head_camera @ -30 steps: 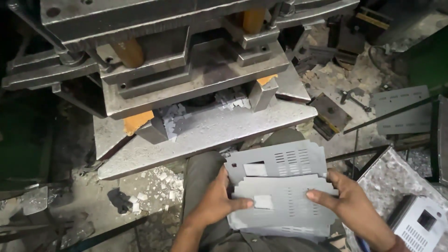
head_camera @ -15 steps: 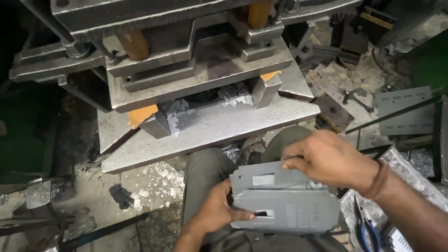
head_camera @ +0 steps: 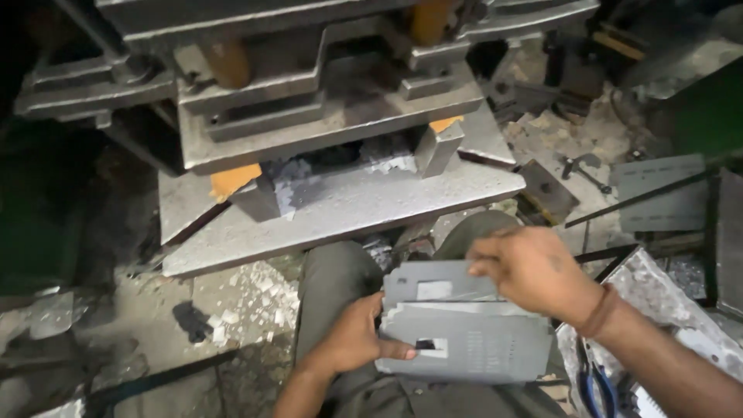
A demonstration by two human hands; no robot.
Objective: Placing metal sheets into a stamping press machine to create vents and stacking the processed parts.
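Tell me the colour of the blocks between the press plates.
Orange blocks, seen best in the head view, under the grey upper plate.

floor (head_camera: 155,310) | metal scraps (head_camera: 248,290) | grey plate (head_camera: 658,193) | pliers (head_camera: 592,383)

dim, uneven light with deep shadow at the left edge, overall soft and slightly blurred.

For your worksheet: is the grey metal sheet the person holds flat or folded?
Flat, as far as shows. The grey sheet lies level across the lap, left hand at its edge, right hand on top; several seem stacked.
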